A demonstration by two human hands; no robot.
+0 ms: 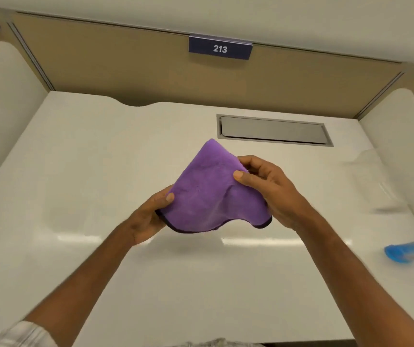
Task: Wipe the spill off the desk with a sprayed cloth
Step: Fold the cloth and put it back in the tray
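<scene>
A purple cloth with a dark hem hangs in the air above the white desk, held up by both hands. My left hand grips its lower left edge, thumb on top. My right hand pinches its right side between thumb and fingers. The cloth peaks upward in the middle. No spill shows clearly on the glossy desk surface. A clear bottle with a blue cap lies on its side at the desk's right edge, partly cut off by the frame.
A grey recessed cable hatch is set into the desk at the back right. White side partitions and a tan back panel with a "213" sign enclose the desk.
</scene>
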